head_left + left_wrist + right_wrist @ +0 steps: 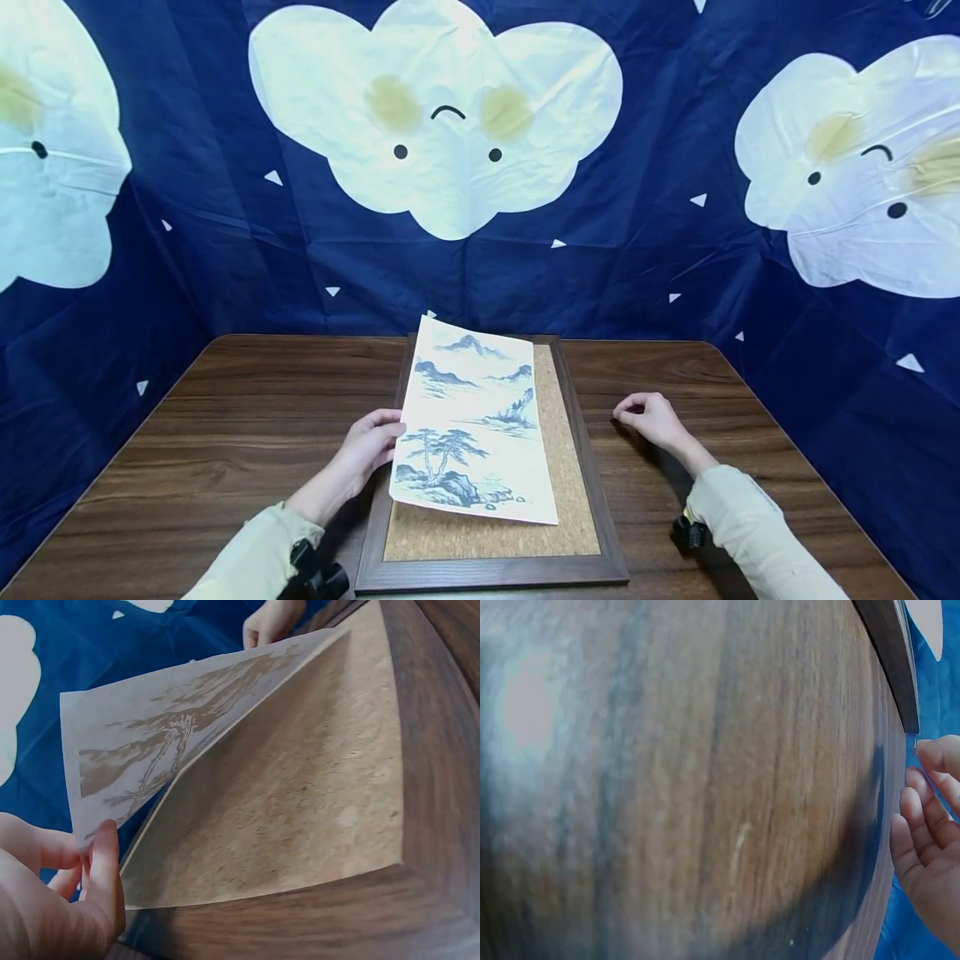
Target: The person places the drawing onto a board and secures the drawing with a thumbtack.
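Note:
My left hand point(363, 454) pinches the left edge of a paper print point(468, 408) with blue ink mountains, pines and rocks. The sheet hangs tilted over a framed cork board point(573, 483), its lower part lifted off the cork in the left wrist view, where thumb and fingers point(109, 870) grip its corner. To the right of the board, above the table, my right hand point(656, 423) holds thumb and forefinger together. In the right wrist view a tiny pin-like thing point(915, 747) shows at those fingertips; its exact kind I cannot tell.
Under the board lies a brown wood-grain table point(285, 400), with bare wood on both sides. A dark blue cloth point(217, 208) with white clouds hangs behind and at the sides. Each wrist wears a small black camera, the left one point(318, 571) close to the board's frame.

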Tool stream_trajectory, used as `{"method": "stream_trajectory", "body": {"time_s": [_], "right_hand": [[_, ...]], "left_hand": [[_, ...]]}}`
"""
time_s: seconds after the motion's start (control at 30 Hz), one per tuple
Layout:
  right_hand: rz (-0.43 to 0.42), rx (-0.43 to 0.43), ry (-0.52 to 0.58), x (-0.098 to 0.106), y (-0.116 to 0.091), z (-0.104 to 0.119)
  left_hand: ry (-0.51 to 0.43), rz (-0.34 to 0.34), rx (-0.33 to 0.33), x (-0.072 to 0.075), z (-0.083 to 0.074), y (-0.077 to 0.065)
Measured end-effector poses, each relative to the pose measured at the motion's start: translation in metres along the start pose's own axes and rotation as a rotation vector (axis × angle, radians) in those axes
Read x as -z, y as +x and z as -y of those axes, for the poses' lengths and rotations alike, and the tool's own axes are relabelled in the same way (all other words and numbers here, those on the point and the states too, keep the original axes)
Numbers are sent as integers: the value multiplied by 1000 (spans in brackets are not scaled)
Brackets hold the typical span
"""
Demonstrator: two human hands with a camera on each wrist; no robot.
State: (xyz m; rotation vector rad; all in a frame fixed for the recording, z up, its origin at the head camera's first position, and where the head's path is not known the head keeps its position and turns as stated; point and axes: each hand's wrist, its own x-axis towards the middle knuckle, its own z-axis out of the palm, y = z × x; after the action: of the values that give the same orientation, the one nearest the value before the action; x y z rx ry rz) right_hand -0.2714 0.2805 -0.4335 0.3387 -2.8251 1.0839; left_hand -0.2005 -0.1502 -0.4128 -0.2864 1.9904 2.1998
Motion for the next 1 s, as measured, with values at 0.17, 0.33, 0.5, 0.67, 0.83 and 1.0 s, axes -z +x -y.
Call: {"method": "stream_trajectory", "body": {"time_s": [0.17, 0.33, 0.5, 0.67, 0.83, 1.0], "right_hand": [[10, 10, 1, -2, 1, 1], [-5, 91, 60, -2, -1, 2], [-2, 115, 90, -3, 0, 4], [8, 23, 37, -4, 2, 7], [10, 6, 11, -3, 1, 8], [7, 10, 7, -3, 1, 6]], "left_hand": [[83, -31, 5, -7, 4, -1], [185, -35, -8, -13, 6, -5], [297, -4, -35, -19, 7, -5], [378, -1, -82, -21, 7, -3], [424, 10, -122, -21, 8, -2], [450, 15, -139, -21, 8, -2]]}}
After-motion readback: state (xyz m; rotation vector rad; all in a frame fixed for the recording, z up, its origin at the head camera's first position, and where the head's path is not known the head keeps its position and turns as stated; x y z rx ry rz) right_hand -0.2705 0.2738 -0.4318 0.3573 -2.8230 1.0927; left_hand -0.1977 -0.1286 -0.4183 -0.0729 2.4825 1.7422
